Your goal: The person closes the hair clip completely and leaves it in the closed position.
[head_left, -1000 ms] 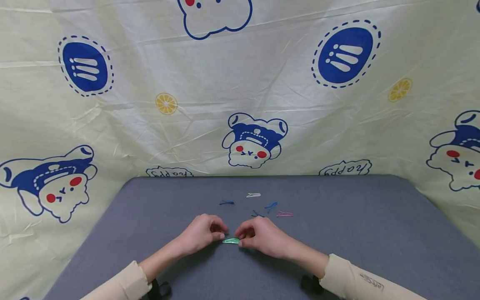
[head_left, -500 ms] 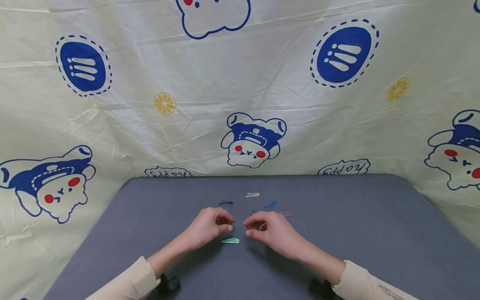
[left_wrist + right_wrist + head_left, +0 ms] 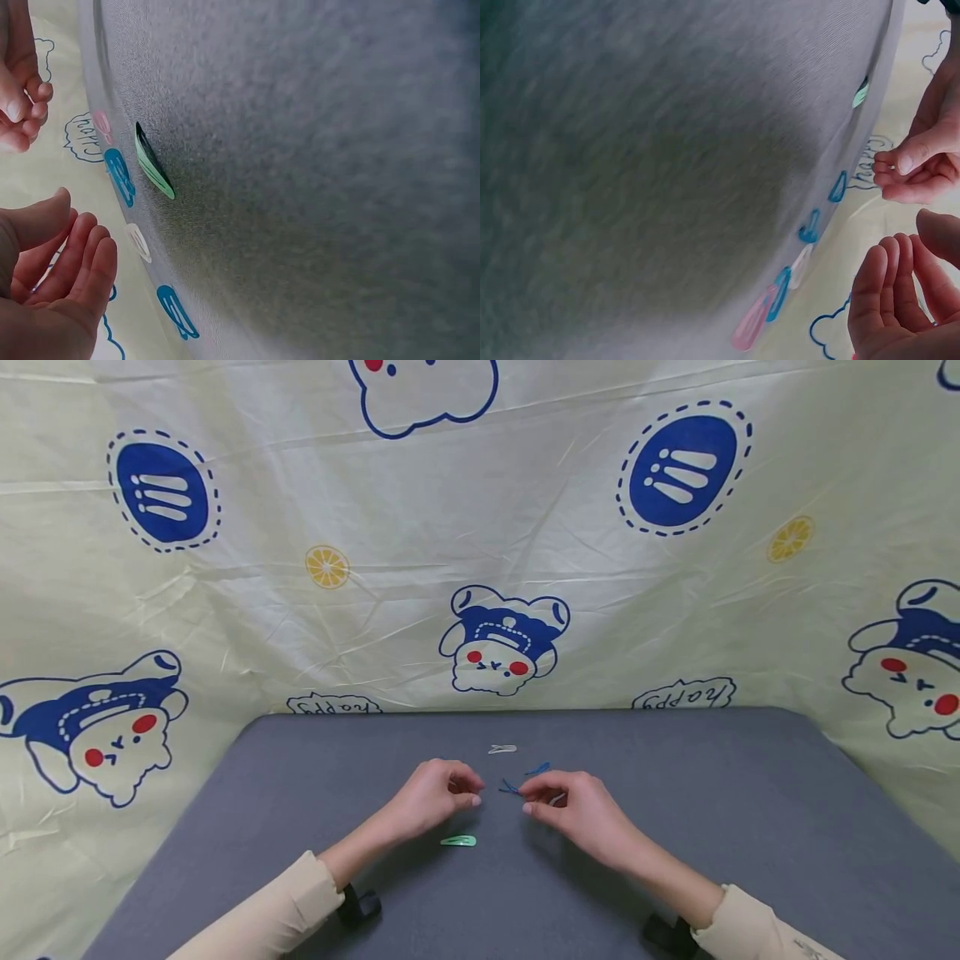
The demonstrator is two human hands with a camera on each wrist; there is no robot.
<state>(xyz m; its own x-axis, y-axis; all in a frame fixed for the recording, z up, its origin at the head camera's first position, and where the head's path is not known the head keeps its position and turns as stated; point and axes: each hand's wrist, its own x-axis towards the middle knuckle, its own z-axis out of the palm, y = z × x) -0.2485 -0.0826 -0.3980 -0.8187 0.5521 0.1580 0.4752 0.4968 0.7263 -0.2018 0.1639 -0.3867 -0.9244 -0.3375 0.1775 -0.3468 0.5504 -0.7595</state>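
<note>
A green snap hair clip [image 3: 458, 841] lies on the grey table, nearest to me. Above and beyond it hovers my left hand [image 3: 438, 797], fingers loosely bent and nothing between them. My right hand [image 3: 581, 810] is likewise bare, its fingertips close to a dark blue hair clip [image 3: 510, 787]. Another blue hair clip [image 3: 537, 768] lies just behind that, and a white hair clip [image 3: 502, 749] farther back. In the head view the hands hide a pink hair clip [image 3: 754, 319] and a third blue hair clip [image 3: 178, 311], which the wrist views show on the table.
The grey cloth-covered table [image 3: 315, 768] ends at a rounded back edge. Directly behind it hangs a pale printed curtain [image 3: 405, 635]. Black straps [image 3: 360, 907] circle both wrists below the sleeves.
Both hands have left the green hair clip, which stays on the table. They have risen and moved forward toward the other clips, and the right hand has also shifted right.
</note>
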